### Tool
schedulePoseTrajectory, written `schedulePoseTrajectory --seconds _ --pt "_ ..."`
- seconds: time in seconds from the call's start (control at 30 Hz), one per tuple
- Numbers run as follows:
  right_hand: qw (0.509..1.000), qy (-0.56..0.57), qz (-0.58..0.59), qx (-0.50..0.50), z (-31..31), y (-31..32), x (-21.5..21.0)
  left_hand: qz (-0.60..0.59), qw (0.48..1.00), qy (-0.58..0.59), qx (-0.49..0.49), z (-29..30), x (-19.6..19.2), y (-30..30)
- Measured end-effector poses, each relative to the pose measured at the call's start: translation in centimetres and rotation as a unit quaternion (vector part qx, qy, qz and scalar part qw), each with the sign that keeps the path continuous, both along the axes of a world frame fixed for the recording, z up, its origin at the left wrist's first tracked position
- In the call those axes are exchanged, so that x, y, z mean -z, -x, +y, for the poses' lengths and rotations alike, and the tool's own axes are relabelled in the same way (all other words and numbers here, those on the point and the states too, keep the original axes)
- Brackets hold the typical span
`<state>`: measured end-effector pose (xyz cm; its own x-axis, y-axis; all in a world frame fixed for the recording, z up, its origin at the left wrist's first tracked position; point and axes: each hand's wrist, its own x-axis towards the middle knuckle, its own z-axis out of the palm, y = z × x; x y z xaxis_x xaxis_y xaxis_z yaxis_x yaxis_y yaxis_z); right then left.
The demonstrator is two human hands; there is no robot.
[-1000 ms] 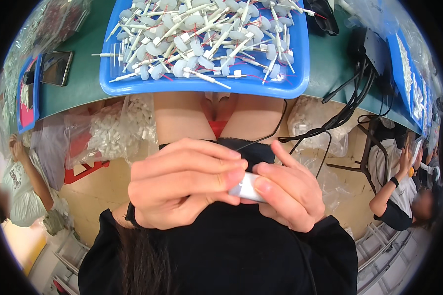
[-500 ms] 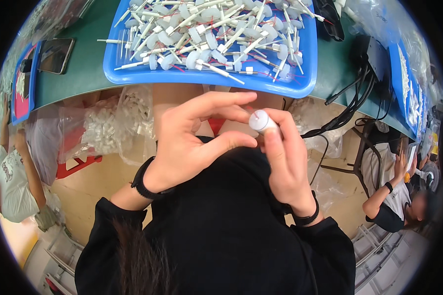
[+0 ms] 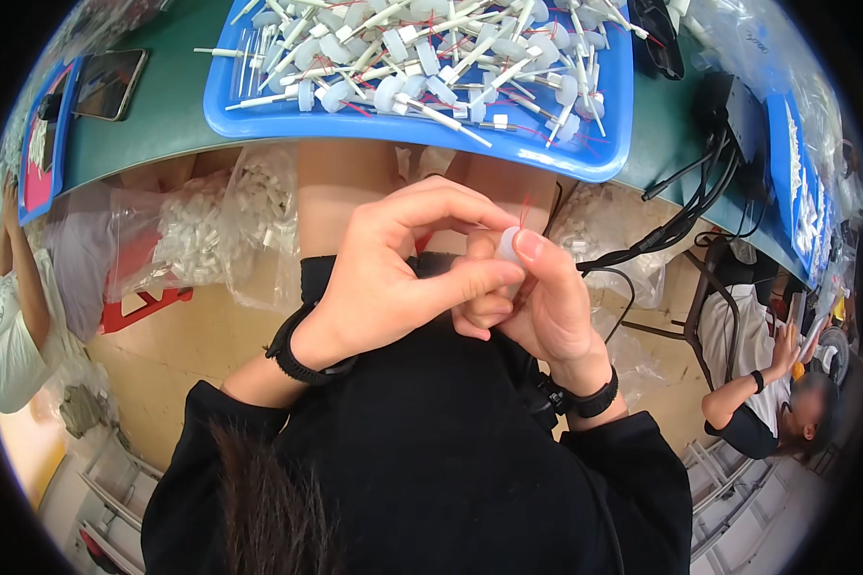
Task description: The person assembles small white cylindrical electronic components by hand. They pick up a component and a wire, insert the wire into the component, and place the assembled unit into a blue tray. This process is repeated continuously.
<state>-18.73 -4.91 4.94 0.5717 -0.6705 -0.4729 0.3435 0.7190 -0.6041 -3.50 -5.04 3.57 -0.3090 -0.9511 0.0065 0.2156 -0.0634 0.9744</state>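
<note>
White plastic part [image 3: 508, 245] below blue tray [image 3: 599, 158]

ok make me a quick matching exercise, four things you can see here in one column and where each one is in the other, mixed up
Things:
1. blue plastic tray of white stemmed parts
2. dark flat phone
3. small white round cap
4. clear plastic bag of white pieces

Places:
a. pinched between the fingertips of both hands
b. under the green table's edge, left of the knees
c. on the green table, far left
d. on the green table, straight ahead of the hands

Pairs: 1-d, 2-c, 3-a, 4-b
</note>
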Motion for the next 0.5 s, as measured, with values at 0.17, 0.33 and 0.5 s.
schedulePoseTrajectory --seconds 0.17,0.33,0.5 --pt "0.996 -0.034 -0.086 0.010 -0.4 0.0 0.4 0.014 0.996 -0.086 -0.020 0.5 -0.5 0.3" --pt "0.984 -0.097 -0.147 -0.010 -0.5 0.0 0.7 0.000 0.995 -0.100 -0.031 0.7 -1.3 0.6" --pt "0.972 -0.117 -0.204 -0.019 -0.2 -0.2 1.3 -0.031 0.988 -0.141 -0.051 1.1 -2.6 1.0"
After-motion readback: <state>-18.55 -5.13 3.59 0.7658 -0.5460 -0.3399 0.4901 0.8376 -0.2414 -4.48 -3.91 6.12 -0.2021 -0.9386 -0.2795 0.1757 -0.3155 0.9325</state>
